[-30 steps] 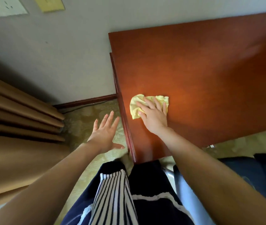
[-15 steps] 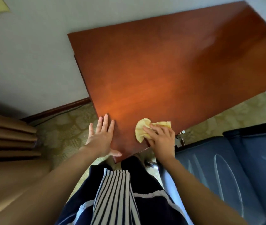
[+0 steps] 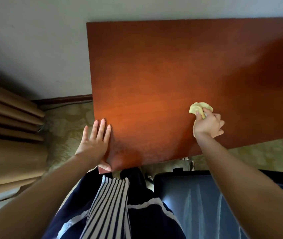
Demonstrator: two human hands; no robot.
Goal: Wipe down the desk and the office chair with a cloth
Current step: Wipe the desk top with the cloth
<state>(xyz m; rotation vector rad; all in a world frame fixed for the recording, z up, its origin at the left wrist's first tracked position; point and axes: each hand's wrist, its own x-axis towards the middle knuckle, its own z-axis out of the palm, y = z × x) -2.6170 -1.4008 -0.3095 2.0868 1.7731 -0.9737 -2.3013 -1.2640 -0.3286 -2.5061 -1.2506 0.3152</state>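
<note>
A reddish-brown wooden desk (image 3: 163,69) fills the upper middle and right of the view. My right hand (image 3: 208,125) is near the desk's front edge and grips a crumpled yellow cloth (image 3: 198,107) pressed on the top. My left hand (image 3: 95,140) lies flat with straight fingers over the desk's near left corner, the thumb at the front edge. A blue office chair (image 3: 197,200) shows at the lower right, partly hidden by my right forearm.
A grey wall (image 3: 33,40) runs behind the desk with a dark baseboard (image 3: 63,99) below it. Tan curtains (image 3: 8,135) hang at the left. Patterned carpet (image 3: 64,128) lies between curtain and desk. My striped and dark clothing fills the bottom centre.
My right hand has slid the cloth to the right along the desk's front part and now bunches it in the fingers. My left hand has come to rest on the desk's left corner.
</note>
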